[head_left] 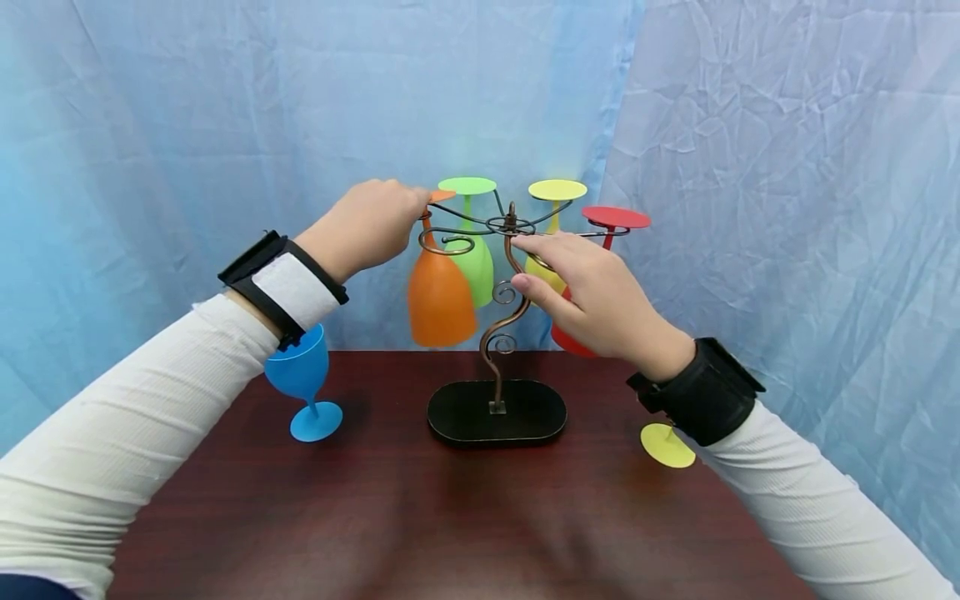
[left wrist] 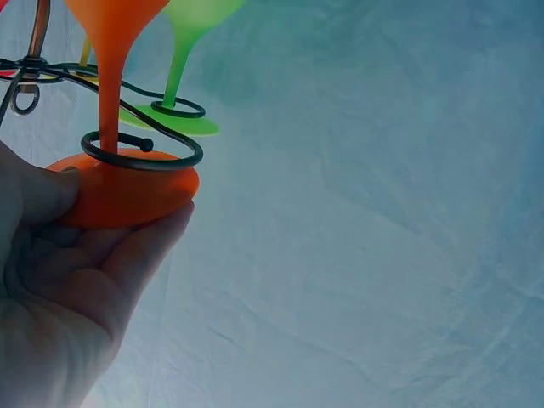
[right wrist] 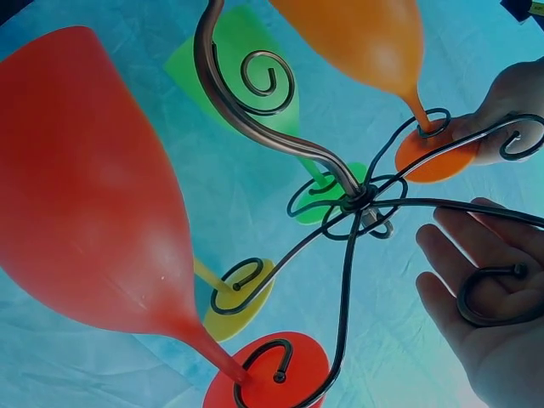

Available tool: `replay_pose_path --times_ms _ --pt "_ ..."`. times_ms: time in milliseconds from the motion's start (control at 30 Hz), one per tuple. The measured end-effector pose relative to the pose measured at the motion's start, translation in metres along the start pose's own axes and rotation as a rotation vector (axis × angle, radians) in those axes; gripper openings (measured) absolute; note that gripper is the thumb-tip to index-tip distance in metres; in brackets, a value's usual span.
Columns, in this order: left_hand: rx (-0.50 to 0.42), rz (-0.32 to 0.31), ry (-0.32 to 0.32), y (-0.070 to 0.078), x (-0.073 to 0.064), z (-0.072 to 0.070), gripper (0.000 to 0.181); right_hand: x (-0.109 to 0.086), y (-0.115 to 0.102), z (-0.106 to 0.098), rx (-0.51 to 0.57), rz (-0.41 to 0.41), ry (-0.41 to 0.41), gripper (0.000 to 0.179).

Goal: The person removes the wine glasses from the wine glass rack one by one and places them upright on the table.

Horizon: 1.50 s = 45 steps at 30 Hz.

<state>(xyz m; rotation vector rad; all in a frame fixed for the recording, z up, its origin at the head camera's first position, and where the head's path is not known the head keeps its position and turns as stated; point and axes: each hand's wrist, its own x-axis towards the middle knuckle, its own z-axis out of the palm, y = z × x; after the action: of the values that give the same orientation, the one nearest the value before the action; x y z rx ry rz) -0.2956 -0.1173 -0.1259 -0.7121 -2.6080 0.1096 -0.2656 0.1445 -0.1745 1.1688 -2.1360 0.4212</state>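
My left hand point(head_left: 375, 223) pinches the foot of an upside-down orange goblet point(head_left: 442, 292) between thumb and fingers. In the left wrist view, the orange goblet point(left wrist: 109, 93) has its stem inside a curled hook of the metal rack point(left wrist: 174, 161). My right hand point(head_left: 596, 287) is at the rack's front arm, its fingers extended and thumb apart. The right wrist view shows those fingers point(right wrist: 463, 242) up against the wire, a curled hook crossing the palm. Green point(head_left: 472, 267), yellow point(head_left: 558, 191) and red point(head_left: 617, 217) goblets hang upside down from other hooks.
The rack's black oval base point(head_left: 497, 425) stands on a dark wooden table point(head_left: 420, 517). A blue goblet point(head_left: 300, 371) is upright at left, partly behind my left wrist. At right a yellow foot point(head_left: 667, 447) shows beneath my right forearm. Blue cloth point(head_left: 225, 100) hangs behind.
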Motion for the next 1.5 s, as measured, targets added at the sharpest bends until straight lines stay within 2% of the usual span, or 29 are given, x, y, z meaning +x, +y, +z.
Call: replay_pose_path --times_ms 167,300,633,733,900,1100,1300,1500 --pt "0.004 0.011 0.003 0.002 -0.002 0.001 0.023 0.000 0.000 0.000 -0.005 -0.006 0.011 0.045" --pt "0.010 0.023 0.014 0.002 -0.003 0.002 0.023 0.000 -0.001 0.000 -0.004 -0.004 0.013 0.045" --pt "0.005 0.037 0.022 0.002 -0.010 0.001 0.047 -0.001 -0.001 -0.001 -0.001 0.011 0.001 0.045" --pt "0.003 0.039 0.029 0.002 -0.012 0.001 0.049 -0.001 -0.001 -0.002 -0.003 0.024 -0.007 0.045" --pt "0.008 0.037 0.034 0.001 -0.015 0.002 0.047 -0.001 -0.001 -0.001 -0.002 0.047 -0.028 0.046" --pt "0.032 0.025 0.016 -0.003 -0.020 0.003 0.034 -0.001 -0.003 -0.003 -0.001 0.069 -0.049 0.046" --pt "0.047 0.019 -0.002 -0.008 -0.017 0.004 0.026 -0.004 -0.001 -0.004 0.001 0.062 -0.044 0.044" --pt "0.039 -0.016 -0.025 -0.018 -0.009 0.005 0.030 -0.003 -0.002 -0.004 0.002 0.044 -0.043 0.041"
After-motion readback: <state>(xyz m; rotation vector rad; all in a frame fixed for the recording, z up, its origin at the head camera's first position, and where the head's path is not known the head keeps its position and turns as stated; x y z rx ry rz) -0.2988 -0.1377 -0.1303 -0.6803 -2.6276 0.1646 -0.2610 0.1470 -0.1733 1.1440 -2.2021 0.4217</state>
